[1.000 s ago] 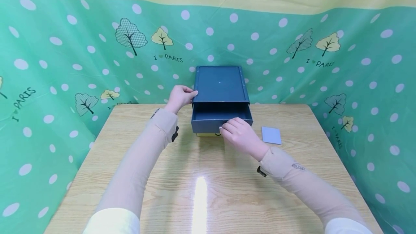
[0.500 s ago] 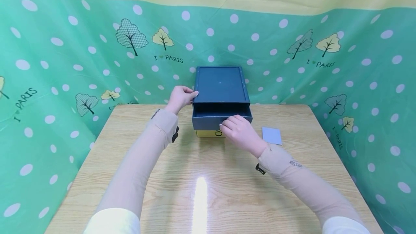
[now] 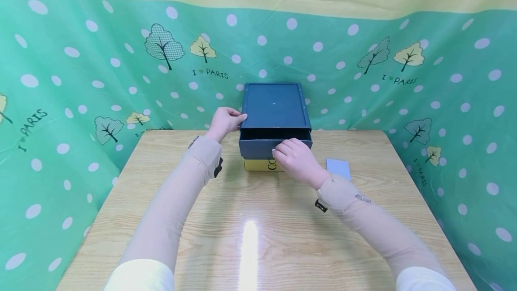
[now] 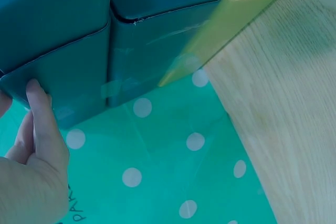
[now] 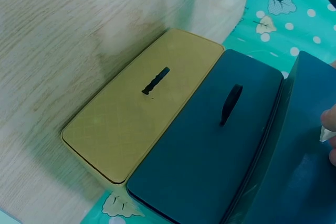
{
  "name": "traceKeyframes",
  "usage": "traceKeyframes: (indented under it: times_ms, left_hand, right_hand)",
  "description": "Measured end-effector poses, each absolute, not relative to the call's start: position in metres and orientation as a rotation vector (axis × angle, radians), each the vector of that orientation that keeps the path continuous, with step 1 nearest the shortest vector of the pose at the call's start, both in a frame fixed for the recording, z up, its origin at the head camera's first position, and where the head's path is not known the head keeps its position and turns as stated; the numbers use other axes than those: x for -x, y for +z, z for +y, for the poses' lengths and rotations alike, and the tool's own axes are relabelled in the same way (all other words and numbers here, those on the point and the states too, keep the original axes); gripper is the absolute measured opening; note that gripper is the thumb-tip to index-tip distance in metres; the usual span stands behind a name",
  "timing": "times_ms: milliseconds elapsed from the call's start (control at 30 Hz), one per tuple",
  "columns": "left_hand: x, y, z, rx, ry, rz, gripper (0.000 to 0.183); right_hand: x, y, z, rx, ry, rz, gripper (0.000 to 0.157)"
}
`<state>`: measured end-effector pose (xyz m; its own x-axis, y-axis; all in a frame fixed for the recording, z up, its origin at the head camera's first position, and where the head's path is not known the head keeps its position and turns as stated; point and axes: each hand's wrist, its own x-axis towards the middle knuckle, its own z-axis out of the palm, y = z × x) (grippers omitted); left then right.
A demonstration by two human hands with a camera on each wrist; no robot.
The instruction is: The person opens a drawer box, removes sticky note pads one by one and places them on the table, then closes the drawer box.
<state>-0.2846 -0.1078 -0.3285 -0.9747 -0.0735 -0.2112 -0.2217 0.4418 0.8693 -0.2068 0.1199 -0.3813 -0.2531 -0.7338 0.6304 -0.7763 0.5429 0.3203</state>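
Note:
A dark blue storage box (image 3: 275,104) stands on top of the stack at the table's back, its drawer (image 3: 256,149) partly out. My right hand (image 3: 297,160) pinches a small white pull tab (image 5: 326,134) on the drawer front; much of that hand is outside the right wrist view. At the box's left front, my left hand (image 3: 225,123) steadies it, thumb on the top edge and a fairly straight finger against the side (image 4: 84,77). Under it are a second blue box (image 5: 207,140) and a yellow box (image 5: 144,106), both closed, each with a dark strap handle.
A pale lilac square pad (image 3: 339,168) lies on the wooden table (image 3: 194,237) right of the stack, partly behind my right wrist. A green polka-dot curtain (image 3: 161,98) hangs around the back and sides, close behind the boxes.
The top drawer has slid further in, and my right hand has moved away from me with it. More of the yellow box front shows beneath. My left hand stays in place.

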Motion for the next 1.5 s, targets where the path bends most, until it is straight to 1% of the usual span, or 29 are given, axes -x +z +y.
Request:
traceKeyframes:
  times_ms: [300,1500]
  left_hand:
    - [0.284,-0.329,-0.108,0.245,1.593,2.533,0.036]
    - [0.287,-0.331,-0.107,0.3,1.598,2.519,0.034]
  right_hand:
    - [0.21,-0.379,0.119,-1.198,0.103,-2.068,0.006]
    - [0.228,-0.383,0.113,-1.083,0.138,-2.152,0.004]
